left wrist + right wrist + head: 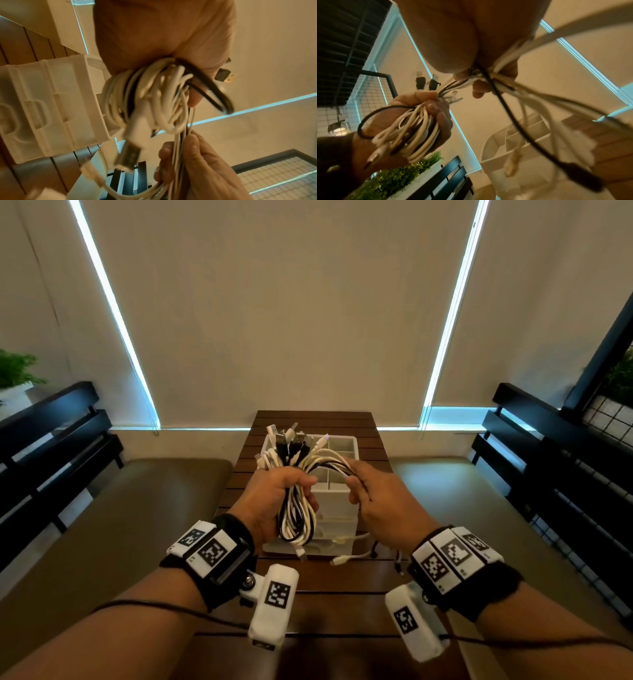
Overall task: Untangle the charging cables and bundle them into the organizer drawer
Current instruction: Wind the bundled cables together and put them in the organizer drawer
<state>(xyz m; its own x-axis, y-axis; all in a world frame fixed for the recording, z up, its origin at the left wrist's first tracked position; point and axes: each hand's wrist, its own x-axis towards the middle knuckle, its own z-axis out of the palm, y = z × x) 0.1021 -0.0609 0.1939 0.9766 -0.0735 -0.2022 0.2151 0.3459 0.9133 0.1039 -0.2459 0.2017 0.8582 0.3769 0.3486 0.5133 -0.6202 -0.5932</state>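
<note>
A bundle of white and black charging cables [297,508] hangs in loops from my left hand [274,494], which grips it in a fist above the white organizer [342,491]. USB plugs [291,440] stick up out of the fist. Several strands arc rightward to my right hand [370,491], which pinches them [337,465]. In the left wrist view the coiled cables [150,97] fill the palm. In the right wrist view my right fingers [477,89] clamp the strands [498,81], and loose ends trail down. The organizer's top compartments [339,448] are open.
The organizer stands on a dark slatted wooden table [315,583]. Loose cable ends [346,559] lie on the table by its front. Olive cushioned benches [102,525] with black slatted backs [51,440] flank the table. A plant [13,371] sits far left.
</note>
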